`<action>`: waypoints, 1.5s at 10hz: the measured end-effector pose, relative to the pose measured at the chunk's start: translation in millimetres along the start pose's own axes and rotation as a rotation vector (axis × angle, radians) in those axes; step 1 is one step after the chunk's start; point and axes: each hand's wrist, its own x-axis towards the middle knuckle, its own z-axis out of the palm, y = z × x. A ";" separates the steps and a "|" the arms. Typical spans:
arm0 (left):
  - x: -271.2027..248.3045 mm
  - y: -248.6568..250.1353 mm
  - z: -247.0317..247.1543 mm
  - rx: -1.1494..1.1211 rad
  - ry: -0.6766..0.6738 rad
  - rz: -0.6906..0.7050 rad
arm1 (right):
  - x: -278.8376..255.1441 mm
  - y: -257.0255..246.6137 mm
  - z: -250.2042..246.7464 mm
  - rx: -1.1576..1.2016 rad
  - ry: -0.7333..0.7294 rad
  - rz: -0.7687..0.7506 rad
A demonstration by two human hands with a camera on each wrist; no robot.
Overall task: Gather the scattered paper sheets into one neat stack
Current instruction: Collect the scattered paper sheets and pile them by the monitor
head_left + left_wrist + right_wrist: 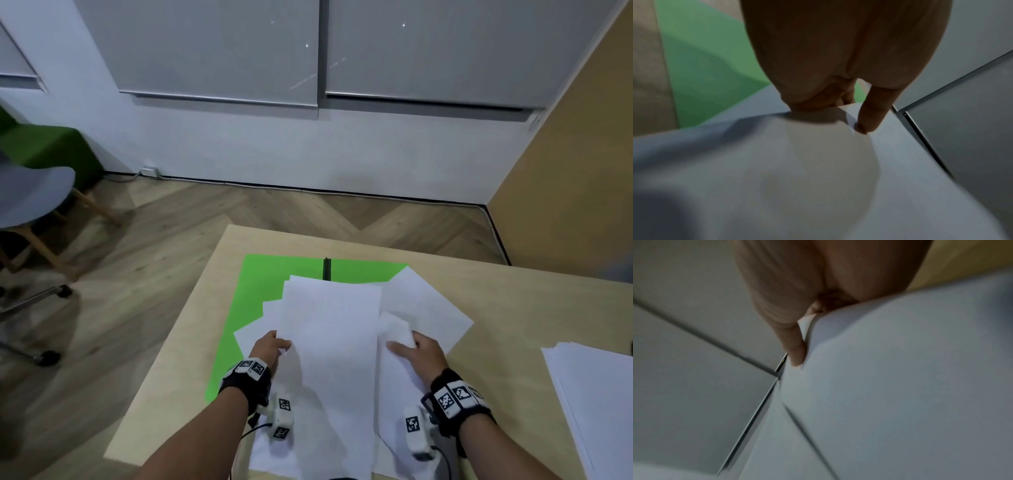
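Your left hand [270, 346] is pinching the left edge of the big lifted sheet [329, 342], thumb on top, its long axis running near to far between your hands. More loose sheets [253, 334] are fanning out leftward over the green mat [263, 274]. Your right hand [416, 354] is gripping a curled sheet [395, 330] at its edge, with an angled sheet [428, 308] lying beyond. You're getting open table [513, 301] far right, but the separate paper pile [596, 394] is crowding the near-right edge.
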 end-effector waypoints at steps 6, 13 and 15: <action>-19.9 12.5 15.4 0.246 0.034 -0.032 | -12.3 55.1 -27.3 -0.375 0.215 0.196; -71.0 2.4 92.3 0.485 -0.145 0.145 | -24.6 58.1 -9.3 0.134 0.104 0.325; -65.0 9.4 83.1 0.576 -0.123 0.070 | -31.5 54.3 -29.6 -0.197 0.302 0.171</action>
